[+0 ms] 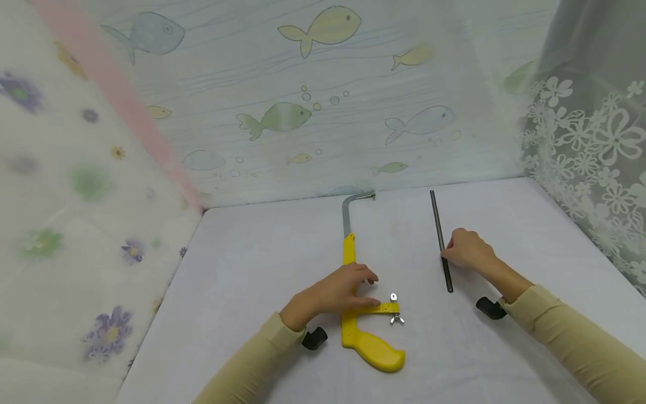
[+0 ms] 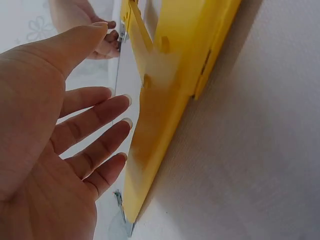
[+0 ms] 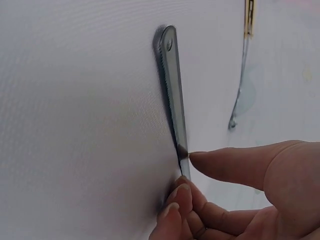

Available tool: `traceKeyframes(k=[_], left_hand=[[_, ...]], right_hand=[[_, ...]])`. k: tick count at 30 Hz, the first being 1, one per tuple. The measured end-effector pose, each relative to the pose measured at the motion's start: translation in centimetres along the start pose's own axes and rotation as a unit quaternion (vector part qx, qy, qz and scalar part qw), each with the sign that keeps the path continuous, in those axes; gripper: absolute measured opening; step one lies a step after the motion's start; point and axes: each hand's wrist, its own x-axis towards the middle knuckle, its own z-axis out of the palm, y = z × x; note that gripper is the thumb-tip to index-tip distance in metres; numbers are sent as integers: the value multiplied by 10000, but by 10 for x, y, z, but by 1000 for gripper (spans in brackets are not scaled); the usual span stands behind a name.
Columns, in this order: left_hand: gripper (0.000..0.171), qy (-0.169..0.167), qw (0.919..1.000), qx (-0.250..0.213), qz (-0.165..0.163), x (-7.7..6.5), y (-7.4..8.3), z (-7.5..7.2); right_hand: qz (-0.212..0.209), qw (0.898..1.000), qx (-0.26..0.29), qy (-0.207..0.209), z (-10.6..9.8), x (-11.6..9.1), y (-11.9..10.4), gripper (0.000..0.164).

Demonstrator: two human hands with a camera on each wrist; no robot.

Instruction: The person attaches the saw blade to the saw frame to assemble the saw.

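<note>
A yellow hacksaw frame (image 1: 349,255) with a grey metal bow lies on the white table, its handle (image 1: 379,352) toward the near edge. My left hand (image 1: 339,289) is over the middle of the frame, fingers loosely bent. In the left wrist view that hand (image 2: 55,115) is beside the yellow frame (image 2: 165,95) and grips nothing. To the right lies a dark hacksaw blade (image 1: 438,221). My right hand (image 1: 469,249) pinches it near the middle. The right wrist view shows the blade's toothed edge and end hole (image 3: 172,80), with thumb and fingertips at its sides.
A wing nut (image 1: 397,319) sits on the frame's short arm (image 1: 375,309). A white cloth covers the table (image 1: 252,247). Fish-printed fabric (image 1: 282,118) hangs behind it, flowered fabric (image 1: 65,235) at the left, and a lace curtain (image 1: 585,134) at the right.
</note>
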Motion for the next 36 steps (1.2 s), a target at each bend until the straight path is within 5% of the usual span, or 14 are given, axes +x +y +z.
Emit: traceKeyframes(k=[13, 36], left_hand=[[36, -177, 9990, -31, 398, 3, 8, 9], [25, -379, 9978, -312, 454, 5, 15, 18]], right_hand=[[134, 9998, 130, -41, 4, 1, -3, 31], [14, 9992, 330, 209, 7, -2, -9, 23]])
